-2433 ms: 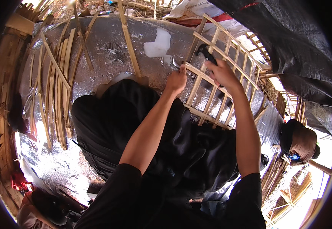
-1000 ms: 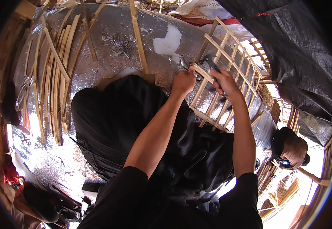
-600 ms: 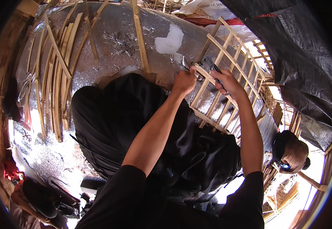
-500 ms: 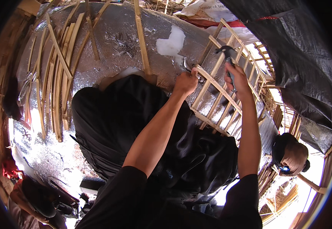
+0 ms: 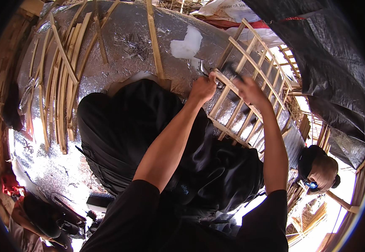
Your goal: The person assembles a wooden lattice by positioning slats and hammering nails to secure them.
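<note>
A wooden lattice of thin slats [image 5: 228, 84] lies to the front right, over my lap and the shiny ground. My left hand [image 5: 203, 89] is closed at the near corner of it, fingers pinched on the end of a slat. A small curved metal piece shows just beyond these fingers; its kind I cannot make out. In my right hand [image 5: 251, 92] is a claw hammer [image 5: 231, 71], blurred by motion. The hammer's head is close to the slat end, beside my left fingers. Whether it touches the wood I cannot tell.
Several loose wooden strips [image 5: 60, 80] lie at the left on a silvery sheet [image 5: 119, 25]. Nails or metal bits [image 5: 134, 46] are scattered farther off. A dark tarp [image 5: 333, 63] hangs at the right. One person [image 5: 319, 170] is at the right, another [image 5: 35, 214] at the lower left.
My right hand has swung the hammer down and to the left, toward the slat end at my left hand. The left hand has hardly moved.
</note>
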{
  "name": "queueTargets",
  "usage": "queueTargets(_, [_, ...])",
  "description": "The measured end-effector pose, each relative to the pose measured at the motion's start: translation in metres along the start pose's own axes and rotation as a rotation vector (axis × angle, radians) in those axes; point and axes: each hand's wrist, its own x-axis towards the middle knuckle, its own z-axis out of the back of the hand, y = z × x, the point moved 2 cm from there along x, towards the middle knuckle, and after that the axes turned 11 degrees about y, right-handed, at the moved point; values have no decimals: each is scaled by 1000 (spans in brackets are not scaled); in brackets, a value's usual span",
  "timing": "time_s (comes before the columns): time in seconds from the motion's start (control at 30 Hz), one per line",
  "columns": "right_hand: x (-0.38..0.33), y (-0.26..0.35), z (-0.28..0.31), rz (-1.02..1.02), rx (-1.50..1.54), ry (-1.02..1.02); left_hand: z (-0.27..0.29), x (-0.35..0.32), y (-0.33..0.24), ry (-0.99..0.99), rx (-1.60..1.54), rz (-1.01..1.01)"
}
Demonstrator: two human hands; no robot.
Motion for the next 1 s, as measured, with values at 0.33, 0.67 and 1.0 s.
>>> queueTargets(0.33, [-8,10,1,-42,-149,31,4,-2,3,-34,-17,-25])
queueTargets(0.67, [-5,-9,-16,154,-330,-131,4,0,6,19,-144,17])
queueTargets(1.0, [1,24,-16,-52,-302,125,3,1,0,19,-15,-13])
